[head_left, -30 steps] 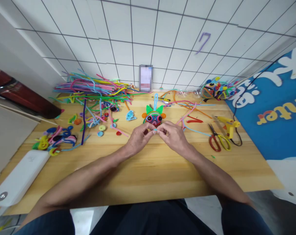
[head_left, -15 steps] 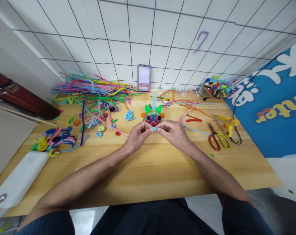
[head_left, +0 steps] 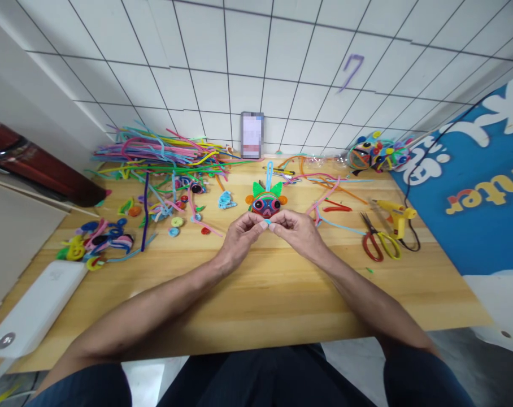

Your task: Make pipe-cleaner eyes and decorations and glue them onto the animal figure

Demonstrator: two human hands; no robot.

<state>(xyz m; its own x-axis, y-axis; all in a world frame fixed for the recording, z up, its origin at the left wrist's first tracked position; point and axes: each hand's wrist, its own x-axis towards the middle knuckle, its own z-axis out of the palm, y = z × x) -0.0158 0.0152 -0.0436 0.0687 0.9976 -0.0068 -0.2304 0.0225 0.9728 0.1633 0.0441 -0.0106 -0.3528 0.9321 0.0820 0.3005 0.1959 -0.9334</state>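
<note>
Between the fingertips of both hands is a small light-blue piece of pipe cleaner [head_left: 268,222], mostly covered by the fingers. My left hand [head_left: 244,233] pinches it from the left, and my right hand [head_left: 296,229] from the right; the fingertips almost meet. Just beyond them lies a colourful pipe-cleaner animal head [head_left: 267,204], with green pointed ears, orange balls at the sides and round dark eyes. A light-blue loop [head_left: 269,175] rises from its top. The lower edge of the head is hidden behind my fingers.
Scissors [head_left: 379,240] and a yellow glue gun [head_left: 398,217] lie at the right. A heap of pipe cleaners [head_left: 155,150] is at the back left, and a phone [head_left: 252,135] leans on the wall. A white power bank [head_left: 38,305] and red flask [head_left: 36,167] stand left.
The view has shifted very slightly. Both hands stay together at the same spot, and the blue piece between the fingertips shows a little less than before.
</note>
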